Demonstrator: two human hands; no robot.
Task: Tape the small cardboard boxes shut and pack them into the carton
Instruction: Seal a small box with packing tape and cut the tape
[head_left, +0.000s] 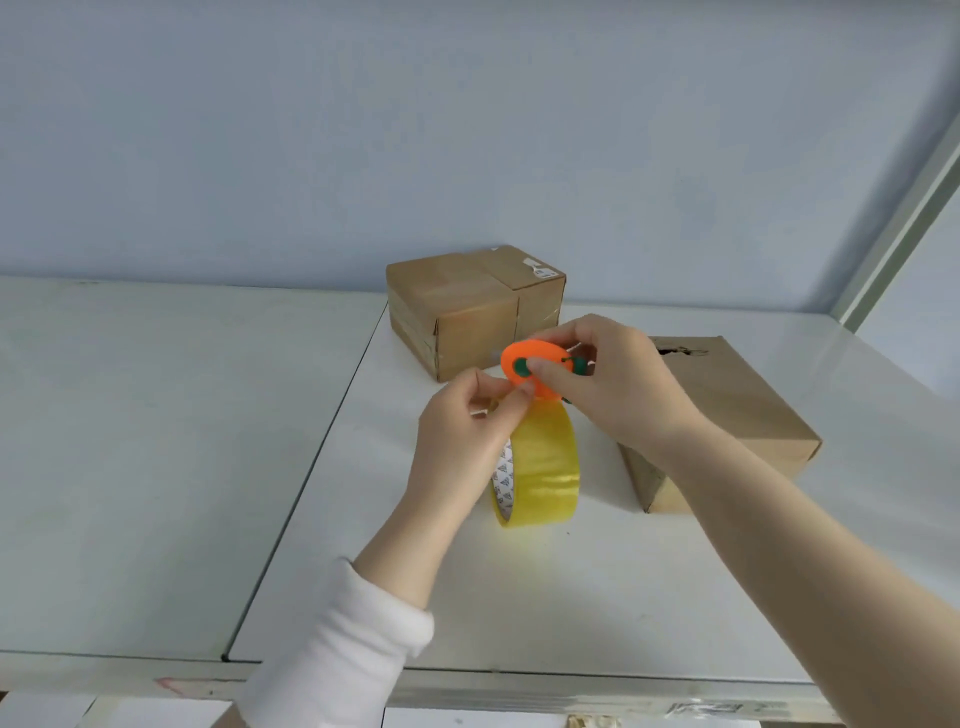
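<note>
Table: white top (156, 441), its front rim closest to me, with a dark seam (301, 493) running away between two panels
Sleeve: white cuff (337, 639) pushed up the left forearm; the right forearm is bare and crosses in front of the near corner of the nearer box
Frame: pale metal post (893, 234) slanting up at the far right
Wall: plain pale blue (415, 130) behind the table
Tape roll: yellowish clear tape roll (545, 467) on a printed white core, upright on its edge in the middle of the table, just left of the nearer box; I cannot tell whether it rests on the top or hangs from the fingers
Nearer box: brown nearer box (737, 410) lying flat on the right, a ragged hole torn in its top near the far edge
Far box: squarer far box (467, 306) near the wall, flaps down, glossy tape across its top and sides, a small white label scrap at one corner
Left hand: left hand (462, 431) curled, thumb and fingertips pinching the top of the tape roll
Right hand: right hand (618, 379) above the roll, thumb and fingers gripping a small orange cutter (530, 364) with green parts, touching the left fingertips
</note>
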